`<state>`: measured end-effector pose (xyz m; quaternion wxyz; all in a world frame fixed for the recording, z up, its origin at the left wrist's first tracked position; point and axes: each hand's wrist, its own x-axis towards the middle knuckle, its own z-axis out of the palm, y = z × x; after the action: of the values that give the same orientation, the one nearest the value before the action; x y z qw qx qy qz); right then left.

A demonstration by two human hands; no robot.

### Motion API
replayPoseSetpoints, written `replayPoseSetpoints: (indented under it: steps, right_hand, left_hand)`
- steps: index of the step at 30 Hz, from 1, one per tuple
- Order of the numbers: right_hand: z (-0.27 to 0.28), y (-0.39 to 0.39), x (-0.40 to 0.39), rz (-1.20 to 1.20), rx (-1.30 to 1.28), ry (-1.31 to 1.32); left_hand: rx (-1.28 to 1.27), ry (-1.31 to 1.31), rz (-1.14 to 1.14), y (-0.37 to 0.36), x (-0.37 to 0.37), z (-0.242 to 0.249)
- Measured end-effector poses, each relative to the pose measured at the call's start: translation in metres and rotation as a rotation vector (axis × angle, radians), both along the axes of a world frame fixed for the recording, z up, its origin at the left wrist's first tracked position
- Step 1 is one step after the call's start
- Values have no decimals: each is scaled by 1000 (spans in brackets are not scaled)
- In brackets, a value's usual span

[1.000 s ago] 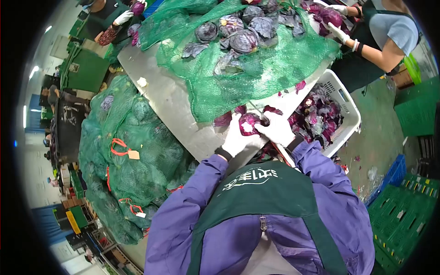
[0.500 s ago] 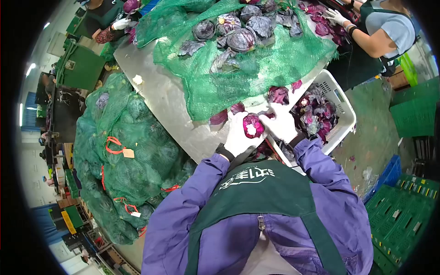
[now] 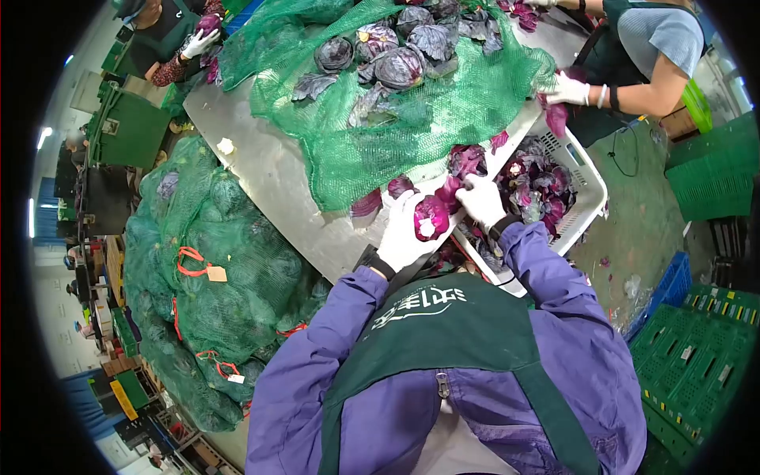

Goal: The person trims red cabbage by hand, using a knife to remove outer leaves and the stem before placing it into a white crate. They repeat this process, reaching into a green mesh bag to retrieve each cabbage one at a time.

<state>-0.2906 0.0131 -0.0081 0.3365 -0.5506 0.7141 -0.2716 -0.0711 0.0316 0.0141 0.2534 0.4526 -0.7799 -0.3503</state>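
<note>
My left hand [image 3: 404, 237], in a white glove, is wrapped round a red cabbage [image 3: 431, 215] whose pale cut stem faces me. My right hand [image 3: 483, 201], gloved too, has its fingers closed at the edge of a purple cabbage leaf [image 3: 449, 192] beside the head. Whether that leaf is still joined to the head is hard to make out. Loose purple leaves [image 3: 366, 204] lie on the metal table [image 3: 277, 178] just beyond my left hand. Below my right forearm, a white crate [image 3: 592, 196] holds many torn leaves.
Green netting [image 3: 348, 170] with several cabbages [image 3: 400, 68] covers much of the table. Stuffed net sacks [image 3: 229, 261] are piled at left. Co-workers [image 3: 653, 47] stand at far right and far left [image 3: 162, 36]. Green crates [image 3: 697, 372] are stacked at lower right.
My right hand has drawn slightly away from the cabbage, with a leaf now between. The right co-worker's gloved hand has come down over the crate's far end with leaves.
</note>
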Motion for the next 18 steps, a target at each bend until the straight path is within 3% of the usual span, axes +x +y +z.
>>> replayPoseSetpoints:
  steps: [2,6,8,10,12,13,16,18]
  right_hand:
    - [-26,4,-9,-9,4,-7]
    - [0,26,37,-103,-251,-124]
    - [15,32,57,38,-176,-113]
    - [-1,28,67,106,-75,-208]
    - [-11,27,75,46,-76,-165]
    - [-16,29,75,36,-124,-128]
    - [-19,27,76,42,-175,-118]
    - [-17,25,77,45,-374,67]
  left_hand:
    - [-3,-87,-56,-3,15,-1]
    - [-94,-174,23,4,22,1]
    - [-223,-94,112,7,7,5]
    - [-170,-164,165,9,3,-7]
    - [-223,-111,195,6,7,-13]
    - [-80,-60,127,-1,14,-16]
    - [-128,-174,86,3,23,7]
    - [-117,-179,46,-1,29,8]
